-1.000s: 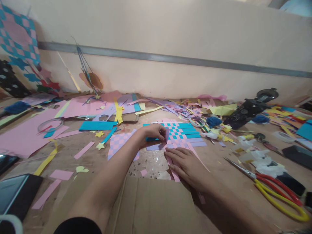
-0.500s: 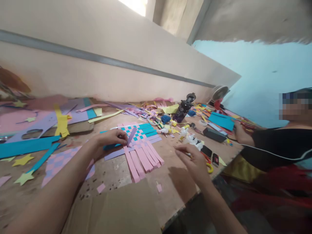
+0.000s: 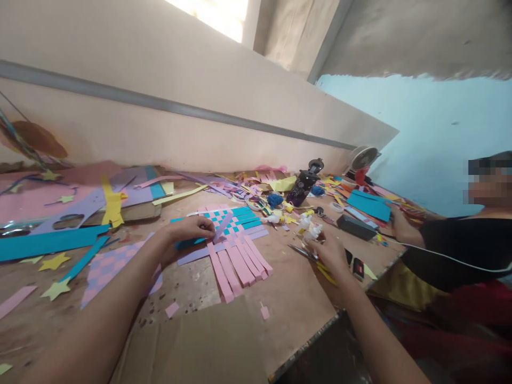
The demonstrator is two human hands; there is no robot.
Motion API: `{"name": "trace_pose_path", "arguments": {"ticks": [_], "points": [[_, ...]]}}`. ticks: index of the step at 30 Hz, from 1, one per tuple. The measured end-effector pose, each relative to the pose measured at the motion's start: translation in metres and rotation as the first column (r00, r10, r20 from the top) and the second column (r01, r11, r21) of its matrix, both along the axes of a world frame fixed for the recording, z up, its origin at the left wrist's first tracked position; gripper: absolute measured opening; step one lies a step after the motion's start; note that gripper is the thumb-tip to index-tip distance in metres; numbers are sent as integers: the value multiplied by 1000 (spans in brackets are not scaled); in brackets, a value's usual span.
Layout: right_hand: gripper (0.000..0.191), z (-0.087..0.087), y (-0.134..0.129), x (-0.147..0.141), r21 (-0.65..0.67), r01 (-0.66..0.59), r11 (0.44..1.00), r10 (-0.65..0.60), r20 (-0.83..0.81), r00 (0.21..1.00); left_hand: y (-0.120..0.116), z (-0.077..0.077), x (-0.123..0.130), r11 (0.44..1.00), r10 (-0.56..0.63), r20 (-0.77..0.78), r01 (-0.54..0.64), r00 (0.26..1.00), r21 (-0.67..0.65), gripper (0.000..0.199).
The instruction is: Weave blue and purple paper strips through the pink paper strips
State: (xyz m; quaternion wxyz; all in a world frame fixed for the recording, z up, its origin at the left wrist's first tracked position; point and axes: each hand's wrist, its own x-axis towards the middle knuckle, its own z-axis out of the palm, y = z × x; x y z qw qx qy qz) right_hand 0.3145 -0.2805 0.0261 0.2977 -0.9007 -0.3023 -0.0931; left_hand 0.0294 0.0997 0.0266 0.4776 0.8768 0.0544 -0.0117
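My left hand (image 3: 200, 228) is closed in a pinch on a short purple paper strip (image 3: 223, 227), which sticks up at a slant over a woven paper piece. That woven sheet (image 3: 228, 221) checks pink with blue, and its loose pink strips (image 3: 230, 272) fan out toward me. Over to the right, my right hand (image 3: 330, 253) has its fingers closed on a small white glue bottle (image 3: 314, 232); they partly hide it. Scissors with yellow handles (image 3: 326, 273) lie beneath this hand. Another white bottle (image 3: 303, 223) is just beyond.
Cardboard (image 3: 196, 346) lies near me. A pink-and-purple woven piece (image 3: 116, 266) and paper stars (image 3: 57, 288) are at left. Beyond sit paper scraps and a dark bottle (image 3: 302, 186). At right are a black box (image 3: 356, 226) and a person (image 3: 460, 245) holding blue paper (image 3: 368, 205).
My right hand has moved forward from above the bare tabletop to the white glue bottle. The left hand still pinches the purple strip at the woven sheet. The view has shifted slightly.
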Motion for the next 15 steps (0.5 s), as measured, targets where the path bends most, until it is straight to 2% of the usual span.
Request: {"name": "trace_pose_path", "arguments": {"ticks": [3, 8, 11, 13, 15], "points": [[30, 1, 3, -3, 27, 69, 997, -69, -21, 997, 2, -9, 2, 1000, 5, 2, -5, 1000, -9, 22], [37, 12, 11, -19, 221, -117, 968, 142, -100, 985, -3, -14, 5, 999, 39, -42, -40, 998, -13, 14], [46, 24, 28, -41, 332, -306, 892, 386, -210, 898, -6, -13, 6, 998, 68, -46, -68, 997, 7, 11], [48, 33, 43, -60, 320, -404, 857, 499, -319, 806, -8, -13, 7, 996, 88, -41, -86, 995, 38, 10], [54, 42, 61, -80, 304, -475, 826, 562, -374, 738, -8, -14, 8, 995, 85, -54, -81, 995, 59, 11]]}}
